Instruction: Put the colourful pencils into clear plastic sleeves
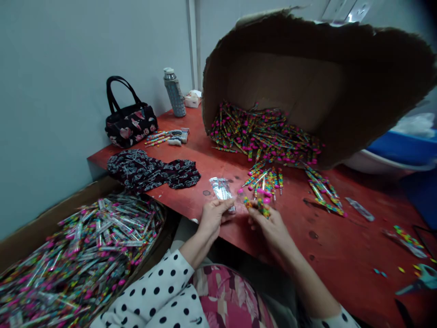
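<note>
L hand low at near edge of red desk, fingers closed on silvery film packet; packet's long axis running far-left to near-right, lower end poking past fingertips toward R hand. R fingers pinched shut on multicolour stick w/ pink tip, long axis approx. near-to-far, tip aimed far, just R of packet's lower end. Only small gap btw stick and packet, no clear contact; no. of sticks in R fingers hard to tell. Loose heap of same sticks spilling from tipped cardboard box, far of hands; strays just beyond R fingers, so R hand nearer. Carton wall near L, holding film-wrapped sticks. Dark patterned scarf on desk L of packet; black floral handbag and patterned flask far L. Polka-dot sleeve on L arm.
</note>
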`<state>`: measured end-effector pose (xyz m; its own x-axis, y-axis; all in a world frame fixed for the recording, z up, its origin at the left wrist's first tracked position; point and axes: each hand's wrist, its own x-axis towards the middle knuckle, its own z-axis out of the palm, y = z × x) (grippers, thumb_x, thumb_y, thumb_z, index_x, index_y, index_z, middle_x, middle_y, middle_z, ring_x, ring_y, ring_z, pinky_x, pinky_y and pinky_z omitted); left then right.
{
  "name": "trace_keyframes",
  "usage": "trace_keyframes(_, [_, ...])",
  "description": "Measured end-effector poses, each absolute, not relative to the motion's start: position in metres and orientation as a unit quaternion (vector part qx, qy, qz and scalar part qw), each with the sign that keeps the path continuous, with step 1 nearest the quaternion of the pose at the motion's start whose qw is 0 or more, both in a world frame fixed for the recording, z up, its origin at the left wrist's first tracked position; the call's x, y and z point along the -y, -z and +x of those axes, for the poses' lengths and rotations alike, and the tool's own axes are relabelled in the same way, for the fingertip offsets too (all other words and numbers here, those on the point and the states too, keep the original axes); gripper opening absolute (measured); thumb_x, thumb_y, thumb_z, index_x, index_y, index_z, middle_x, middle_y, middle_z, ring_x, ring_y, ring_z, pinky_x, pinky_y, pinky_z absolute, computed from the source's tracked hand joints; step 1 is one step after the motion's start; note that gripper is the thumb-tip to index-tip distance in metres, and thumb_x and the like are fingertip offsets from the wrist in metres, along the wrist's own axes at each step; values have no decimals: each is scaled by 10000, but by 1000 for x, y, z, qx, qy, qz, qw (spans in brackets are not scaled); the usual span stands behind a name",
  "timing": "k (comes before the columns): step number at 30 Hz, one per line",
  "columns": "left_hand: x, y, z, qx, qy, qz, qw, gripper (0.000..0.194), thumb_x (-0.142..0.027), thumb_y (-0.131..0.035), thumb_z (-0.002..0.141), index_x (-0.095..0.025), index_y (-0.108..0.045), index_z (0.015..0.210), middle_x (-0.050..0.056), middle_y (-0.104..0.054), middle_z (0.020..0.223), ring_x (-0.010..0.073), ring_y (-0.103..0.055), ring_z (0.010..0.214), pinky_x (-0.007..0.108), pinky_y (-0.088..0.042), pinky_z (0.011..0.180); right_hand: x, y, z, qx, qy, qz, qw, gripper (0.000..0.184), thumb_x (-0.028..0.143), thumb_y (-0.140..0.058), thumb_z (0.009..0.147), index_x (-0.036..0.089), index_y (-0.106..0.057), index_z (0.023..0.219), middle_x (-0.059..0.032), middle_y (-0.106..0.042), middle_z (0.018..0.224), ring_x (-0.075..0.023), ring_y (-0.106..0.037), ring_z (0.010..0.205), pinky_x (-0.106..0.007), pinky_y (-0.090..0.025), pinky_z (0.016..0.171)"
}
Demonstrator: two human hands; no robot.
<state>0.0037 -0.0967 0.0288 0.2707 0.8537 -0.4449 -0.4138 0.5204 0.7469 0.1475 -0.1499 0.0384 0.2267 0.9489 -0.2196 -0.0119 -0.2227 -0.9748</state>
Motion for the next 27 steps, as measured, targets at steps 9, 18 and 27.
trace_keyframes(9, [96, -36, 13, -397, -475, 163, 768, 218, -250, -740, 604, -112, -598, 695, 22, -628, 647, 94, -587, 559, 209, -521, 536, 194, -30, 135, 486, -340, -679, 433, 252, 385, -590, 765, 214, -643, 942, -33, -606, 724, -176, -533, 605, -282, -428, 575])
trace_keyframes(18, [106, -44, 19, -375, -485, 211, 761, 231, -263, -747, 594, -102, -619, 698, 19, -631, 648, 100, -589, 567, 229, -516, 566, 195, -27, 129, 462, -328, -688, 452, 281, 400, -572, 776, 208, -625, 974, -32, -620, 735, -186, -560, 657, -286, -436, 599])
trace_keyframes(27, [124, -32, 28, -365, -440, 299, 764, 270, -356, -711, 626, -115, -600, 674, -2, -574, 585, 87, -508, 475, 212, -426, 468, 178, -38, 125, 313, -482, -584, 573, 345, 391, -691, 667, 179, -550, 899, 14, -589, 578, -111, -492, 446, -203, -352, 388])
